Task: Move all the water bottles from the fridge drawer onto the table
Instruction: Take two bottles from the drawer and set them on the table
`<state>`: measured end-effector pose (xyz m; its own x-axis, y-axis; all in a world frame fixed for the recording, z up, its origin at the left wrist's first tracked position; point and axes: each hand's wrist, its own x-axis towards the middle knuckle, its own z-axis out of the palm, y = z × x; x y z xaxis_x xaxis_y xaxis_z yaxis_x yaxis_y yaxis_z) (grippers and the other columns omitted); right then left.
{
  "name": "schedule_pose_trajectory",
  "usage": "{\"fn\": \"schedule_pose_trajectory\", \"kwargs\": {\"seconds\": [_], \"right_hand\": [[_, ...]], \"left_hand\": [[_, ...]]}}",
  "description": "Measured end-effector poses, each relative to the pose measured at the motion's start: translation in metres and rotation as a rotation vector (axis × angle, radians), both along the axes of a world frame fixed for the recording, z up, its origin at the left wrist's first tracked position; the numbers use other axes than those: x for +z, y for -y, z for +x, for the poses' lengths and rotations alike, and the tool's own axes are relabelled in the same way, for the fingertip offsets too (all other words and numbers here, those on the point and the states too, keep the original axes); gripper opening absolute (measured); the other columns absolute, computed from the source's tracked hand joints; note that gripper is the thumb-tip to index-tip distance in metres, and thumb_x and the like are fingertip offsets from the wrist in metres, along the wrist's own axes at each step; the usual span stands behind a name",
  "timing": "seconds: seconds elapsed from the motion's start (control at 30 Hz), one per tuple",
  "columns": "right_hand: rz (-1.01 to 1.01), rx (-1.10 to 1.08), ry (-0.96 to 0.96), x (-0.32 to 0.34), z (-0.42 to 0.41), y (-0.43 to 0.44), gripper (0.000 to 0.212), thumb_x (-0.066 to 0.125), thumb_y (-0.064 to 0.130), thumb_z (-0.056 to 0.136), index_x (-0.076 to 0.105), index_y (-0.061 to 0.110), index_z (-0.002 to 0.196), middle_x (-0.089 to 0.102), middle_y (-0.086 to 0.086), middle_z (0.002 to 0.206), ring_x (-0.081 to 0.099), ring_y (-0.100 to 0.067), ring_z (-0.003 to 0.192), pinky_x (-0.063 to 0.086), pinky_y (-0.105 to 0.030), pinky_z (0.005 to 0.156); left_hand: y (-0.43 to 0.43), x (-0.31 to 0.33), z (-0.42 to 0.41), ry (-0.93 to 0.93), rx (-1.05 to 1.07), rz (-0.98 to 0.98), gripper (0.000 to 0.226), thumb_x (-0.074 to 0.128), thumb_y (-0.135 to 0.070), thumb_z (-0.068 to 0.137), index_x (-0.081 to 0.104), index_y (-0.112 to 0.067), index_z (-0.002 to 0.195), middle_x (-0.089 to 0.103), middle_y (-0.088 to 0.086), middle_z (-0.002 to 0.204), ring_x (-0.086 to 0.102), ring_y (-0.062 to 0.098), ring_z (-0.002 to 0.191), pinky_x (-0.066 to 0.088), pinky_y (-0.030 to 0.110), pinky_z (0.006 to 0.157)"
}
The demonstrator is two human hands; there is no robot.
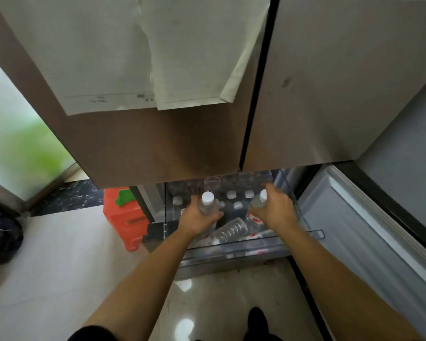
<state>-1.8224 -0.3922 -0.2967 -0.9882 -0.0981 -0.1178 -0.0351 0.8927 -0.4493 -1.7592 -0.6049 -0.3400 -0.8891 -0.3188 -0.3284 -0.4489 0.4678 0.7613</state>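
A pale glossy floor [47,267] runs up to a tall fridge [330,82] whose upper doors carry paper sheets [133,57]. Below them, the left hand [197,216] is curled round an upright water bottle [207,204] with a white cap. The right hand [276,210] grasps a second capped bottle [258,201]. Both are held over the open clear fridge drawer [231,253]. Under the hands a lying bottle [230,230] rests on its side among others, and more standing bottles [231,194] fill the drawer's back, caps showing. Just left of the drawer sits an orange stool [123,217]; a black bag [0,232] rests on the floor well to the left.
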Motion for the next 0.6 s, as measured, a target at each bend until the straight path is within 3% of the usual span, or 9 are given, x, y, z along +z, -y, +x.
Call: {"fn": "schedule_pose_trajectory", "kwargs": {"seconds": [0.13,0.27,0.37,0.47,0.6], "right_hand": [[-0.252,-0.09,0.097,-0.021,-0.016,-0.001,0.077,0.085,0.043,0.065,0.048,0.025,0.129,0.062,-0.002,0.123,0.06,-0.027,0.112,0.053,-0.045,0.093],[-0.439,-0.021,0.358,-0.046,-0.033,-0.012,0.07,0.094,0.036,0.054,0.063,0.023,0.115,0.07,0.007,0.102,0.067,-0.017,0.101,0.054,-0.029,0.082],[-0.479,0.097,0.439,-0.044,-0.047,-0.016,0.08,0.095,0.025,0.059,0.054,0.024,0.127,0.064,0.006,0.114,0.06,-0.016,0.106,0.051,-0.032,0.09],[-0.529,0.16,0.447,-0.043,-0.055,-0.016,0.086,0.092,0.017,0.064,0.047,0.024,0.137,0.061,0.002,0.119,0.057,-0.017,0.108,0.048,-0.029,0.09],[-0.567,0.205,0.397,-0.046,-0.052,-0.011,0.074,0.088,0.017,0.066,0.053,0.025,0.13,0.064,0.003,0.114,0.06,-0.017,0.104,0.045,-0.027,0.083]], "left_hand": [[-0.009,-0.008,-0.005,0.001,0.107,-0.026,0.085,0.09,-0.035,0.064,0.04,-0.016,0.13,0.061,0.005,0.126,0.058,0.028,0.118,0.049,0.045,0.099],[-0.02,-0.01,-0.009,-0.029,0.191,-0.038,0.087,0.091,-0.029,0.063,0.041,-0.017,0.133,0.061,0.006,0.126,0.058,0.026,0.117,0.049,0.048,0.1],[-0.032,-0.006,-0.01,-0.044,0.295,-0.04,0.074,0.088,-0.029,0.065,0.047,-0.017,0.125,0.064,0.002,0.116,0.062,0.023,0.109,0.053,0.045,0.095],[-0.045,-0.001,-0.007,-0.072,0.396,-0.045,0.066,0.087,-0.023,0.067,0.049,-0.016,0.12,0.064,0.0,0.108,0.064,0.025,0.105,0.054,0.04,0.091],[-0.062,0.013,0.01,-0.17,0.572,-0.062,0.066,0.089,-0.023,0.069,0.047,-0.022,0.12,0.059,-0.006,0.107,0.061,0.019,0.101,0.049,0.029,0.085]]}}
